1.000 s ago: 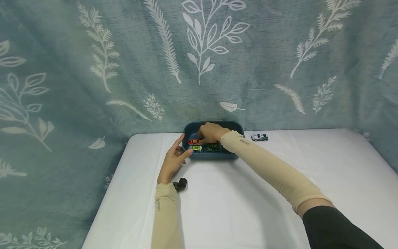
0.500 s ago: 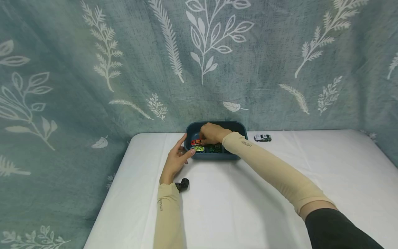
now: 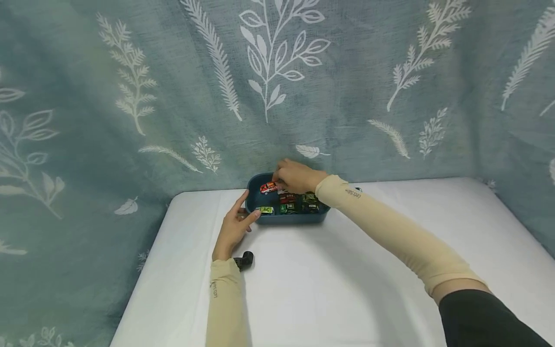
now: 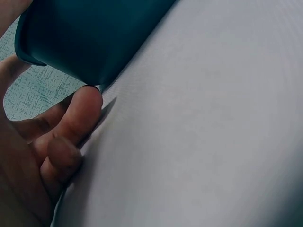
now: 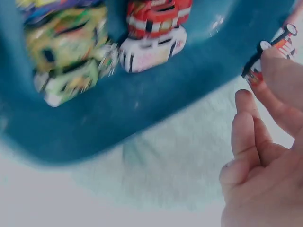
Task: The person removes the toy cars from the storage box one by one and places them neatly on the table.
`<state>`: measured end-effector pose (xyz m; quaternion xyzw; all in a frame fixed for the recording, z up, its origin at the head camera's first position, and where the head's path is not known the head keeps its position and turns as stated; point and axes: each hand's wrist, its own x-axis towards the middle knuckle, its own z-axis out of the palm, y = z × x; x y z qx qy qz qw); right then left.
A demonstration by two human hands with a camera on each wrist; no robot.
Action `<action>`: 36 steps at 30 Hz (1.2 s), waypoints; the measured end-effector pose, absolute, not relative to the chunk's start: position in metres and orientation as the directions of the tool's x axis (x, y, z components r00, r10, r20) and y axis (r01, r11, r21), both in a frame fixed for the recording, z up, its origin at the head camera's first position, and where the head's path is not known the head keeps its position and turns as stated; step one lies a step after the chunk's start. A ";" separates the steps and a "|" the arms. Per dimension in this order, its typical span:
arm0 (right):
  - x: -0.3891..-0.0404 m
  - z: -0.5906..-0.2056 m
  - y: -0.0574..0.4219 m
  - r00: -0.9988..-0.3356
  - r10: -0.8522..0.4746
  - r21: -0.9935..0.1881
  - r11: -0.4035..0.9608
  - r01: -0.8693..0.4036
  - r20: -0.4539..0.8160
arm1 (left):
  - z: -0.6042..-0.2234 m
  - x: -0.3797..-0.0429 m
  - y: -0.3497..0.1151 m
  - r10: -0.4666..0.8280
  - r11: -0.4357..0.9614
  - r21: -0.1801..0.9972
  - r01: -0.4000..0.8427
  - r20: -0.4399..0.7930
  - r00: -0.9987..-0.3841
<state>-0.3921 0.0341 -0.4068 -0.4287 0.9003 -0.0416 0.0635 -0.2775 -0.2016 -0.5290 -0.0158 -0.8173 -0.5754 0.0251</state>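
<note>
At the table's back edge stands a dark blue bin (image 3: 291, 219) holding several toy cars. My right hand (image 3: 299, 176) is over its back part and pinches a red toy car (image 5: 285, 43) between thumb and fingers, above the bin's rim in the right wrist view. The left hand (image 3: 231, 230) grips the bin's left front corner, thumb on the rim and index finger along the side. A yellow-green car (image 3: 265, 210) lies near that thumb. Toward the middle of the bin sit another red car (image 5: 158, 20) and a white car (image 5: 154, 49), side by side.
More green cars (image 3: 310, 198) stand in the bin's right half. A white-and-dark car (image 3: 358, 189) on the table is mostly hidden behind the right sleeve. The patterned curtain (image 3: 191, 111) hangs right behind the white table (image 3: 312, 284).
My right hand has lifted the red car toward the back of the bin, uncovering the cars in the middle and right. The left hand keeps its grip. The head view has shifted slightly.
</note>
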 end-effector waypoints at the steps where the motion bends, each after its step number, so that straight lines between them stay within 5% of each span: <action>1: -0.389 -0.402 0.039 -0.619 -0.783 -0.129 0.621 -0.773 -0.056 | -0.529 -0.277 -0.202 -0.010 0.342 0.938 0.050 0.057 -0.998; 7: -0.379 -0.373 0.082 -0.617 -0.786 -0.106 0.611 -0.785 0.033 | -0.527 -0.278 -0.200 -0.014 0.354 0.934 0.045 0.053 -0.998; 13: -0.375 -0.368 0.138 -0.688 -0.725 -0.118 0.683 -0.721 0.008 | -0.525 -0.280 -0.198 -0.014 0.375 0.926 0.050 0.060 -0.998; 24: -0.355 -0.410 0.235 -0.761 -0.649 -0.152 0.751 -0.642 0.008 | -0.527 -0.275 -0.198 -0.013 0.385 0.922 0.029 0.037 -0.999; 36: -0.344 -0.460 0.259 -0.790 -0.613 -0.154 0.779 -0.607 0.010 | -0.529 -0.275 -0.199 -0.013 0.366 0.930 0.024 0.031 -0.999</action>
